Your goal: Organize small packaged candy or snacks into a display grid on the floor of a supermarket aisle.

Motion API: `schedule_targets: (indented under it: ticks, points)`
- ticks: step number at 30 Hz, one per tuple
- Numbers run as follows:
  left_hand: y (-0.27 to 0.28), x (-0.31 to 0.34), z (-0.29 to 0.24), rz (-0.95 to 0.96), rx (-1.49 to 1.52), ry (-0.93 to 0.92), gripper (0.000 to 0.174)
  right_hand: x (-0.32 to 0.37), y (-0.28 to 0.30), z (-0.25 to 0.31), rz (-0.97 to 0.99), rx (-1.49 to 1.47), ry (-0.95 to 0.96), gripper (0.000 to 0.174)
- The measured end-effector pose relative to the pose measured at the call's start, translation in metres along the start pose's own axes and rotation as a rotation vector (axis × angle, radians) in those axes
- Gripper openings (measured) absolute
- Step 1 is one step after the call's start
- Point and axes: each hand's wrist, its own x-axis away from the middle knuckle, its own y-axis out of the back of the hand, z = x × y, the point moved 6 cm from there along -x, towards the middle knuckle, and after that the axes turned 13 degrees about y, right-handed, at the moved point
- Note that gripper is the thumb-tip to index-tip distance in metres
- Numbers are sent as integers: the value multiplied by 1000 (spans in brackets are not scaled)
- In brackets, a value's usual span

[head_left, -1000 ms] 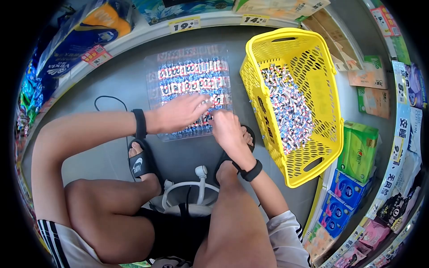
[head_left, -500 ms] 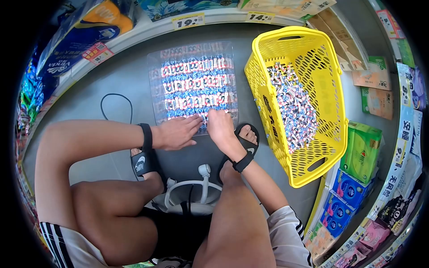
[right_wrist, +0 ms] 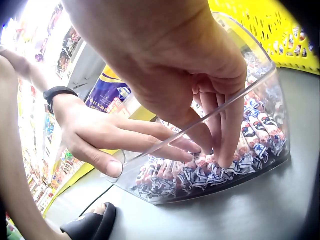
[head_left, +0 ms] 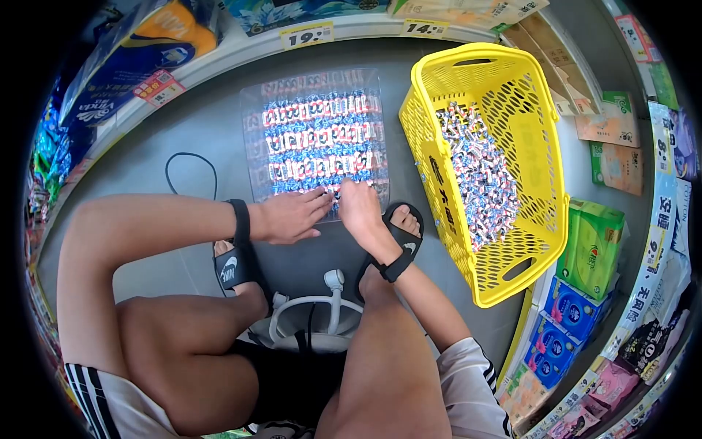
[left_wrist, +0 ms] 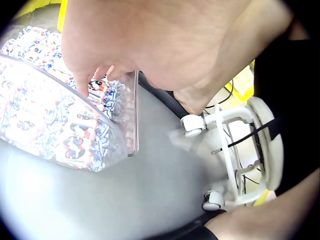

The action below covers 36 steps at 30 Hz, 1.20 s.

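A clear plastic box [head_left: 254, 146] on the floor holds neat rows of wrapped candies [head_left: 322, 137] in blue, white and red. My left hand [head_left: 290, 217] reaches over the box's near wall, its extended fingers touching the nearest row while the thumb stays outside. Beside it, my right hand [head_left: 361, 212] points down into the same row. In the right wrist view its thumb and fingers [right_wrist: 230, 135] pinch a wrapped candy [right_wrist: 204, 161] among the others. The left fingertips lie right next to that candy, and the left wrist view mostly hides them behind the hand.
A yellow basket [head_left: 479, 285] with a heap of loose candies [head_left: 479, 175] stands right of the box. Sandalled feet flank the box's near side, with a white wheeled stool [head_left: 311, 307] between the legs. Shelves of tissue packs [head_left: 592, 249] surround the floor, and a black cord [head_left: 168, 172] lies left.
Both hands have moved toward me, from the middle of the box to its near row, uncovering the rows behind. Over the last half second they have hardly moved.
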Motion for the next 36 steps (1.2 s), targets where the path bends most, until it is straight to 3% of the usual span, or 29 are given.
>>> schedule_targets:
  ticks: [17,23,29,32,34,36]
  points:
    - [9,-3,-13,6,-84,-26,66,3,3,1,77,43,17,13]
    - [6,-1,-20,-97,-71,-25,62,11,10,5,0,-23,34,8]
    - [49,-24,-30,-83,40,-125,42,23,56,15,-97,-57,72,9]
    - [72,-35,-43,-166,-9,-216,34,37,93,20,-168,-84,113,14]
    - [94,-41,-58,-349,127,-320,30,47,117,22,-59,-56,113,20]
    - [105,-51,-74,-371,172,-330,25,57,137,17,-90,-45,95,23]
